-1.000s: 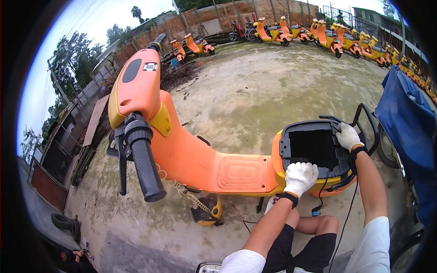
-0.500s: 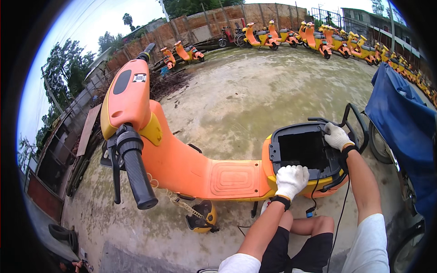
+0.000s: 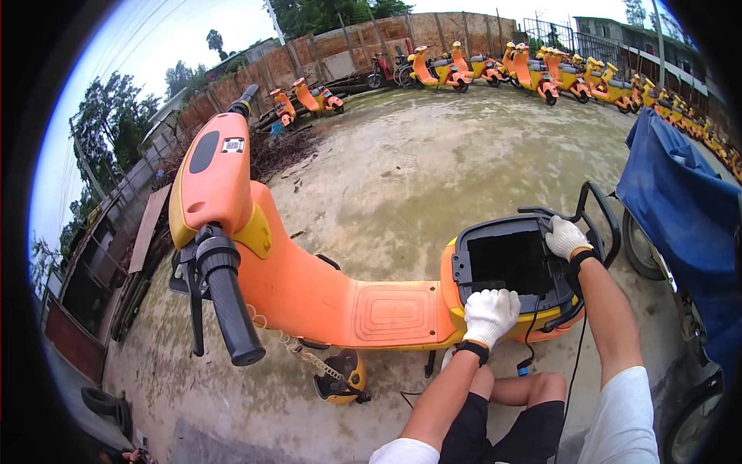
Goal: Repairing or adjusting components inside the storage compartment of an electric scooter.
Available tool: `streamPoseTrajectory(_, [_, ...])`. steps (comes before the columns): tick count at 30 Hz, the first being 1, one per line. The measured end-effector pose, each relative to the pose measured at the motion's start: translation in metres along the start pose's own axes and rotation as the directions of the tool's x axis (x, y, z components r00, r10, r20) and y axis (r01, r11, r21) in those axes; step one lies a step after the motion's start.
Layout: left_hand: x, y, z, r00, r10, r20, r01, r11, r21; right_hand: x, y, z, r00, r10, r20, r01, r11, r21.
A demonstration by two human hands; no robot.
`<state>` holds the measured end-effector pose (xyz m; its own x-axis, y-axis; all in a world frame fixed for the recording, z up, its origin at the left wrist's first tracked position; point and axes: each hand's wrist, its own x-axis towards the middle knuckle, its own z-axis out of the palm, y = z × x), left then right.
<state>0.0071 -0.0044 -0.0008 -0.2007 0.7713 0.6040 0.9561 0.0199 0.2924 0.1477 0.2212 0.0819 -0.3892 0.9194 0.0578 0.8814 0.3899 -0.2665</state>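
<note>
An orange and yellow scooter (image 3: 309,290) stands across in front of me, its handlebar to the left. At its rear lies an uncovered black compartment (image 3: 506,263) with a grey rim (image 3: 461,265). My left hand (image 3: 491,315), in a white glove, is closed at the near side of the rim; what its curled fingers hold is hidden. At the right side of the compartment, my gloved right hand (image 3: 566,237) is closed over the rim. A black cable with a blue plug (image 3: 524,368) hangs down the near side, beside my knees.
A yellow and black helmet (image 3: 345,377) hangs low by the scooter on a coiled cord (image 3: 309,355). To the right stands a vehicle under a blue cover (image 3: 680,193). Several parked scooters (image 3: 533,73) line the far wall. Tyres (image 3: 106,404) lie at lower left.
Both hands keep nearly the same places at the compartment. The whole view has shifted slightly, so the scooter sits a little lower and farther left.
</note>
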Motion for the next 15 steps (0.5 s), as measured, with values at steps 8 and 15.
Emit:
streamPoseTrajectory(8, [0.0, -0.001, 0.002, 1.0, -0.004, 0.005, 0.004, 1.0, -0.011, 0.001, -0.007, -0.005, 0.999, -0.034, -0.028, 0.033, 0.998, -0.054])
streamPoseTrajectory(15, [0.0, -0.001, 0.0, 1.0, -0.009, 0.017, 0.009, 1.0, -0.016, 0.008, -0.007, 0.0, 0.999, -0.009, -0.031, 0.007, 0.998, -0.066])
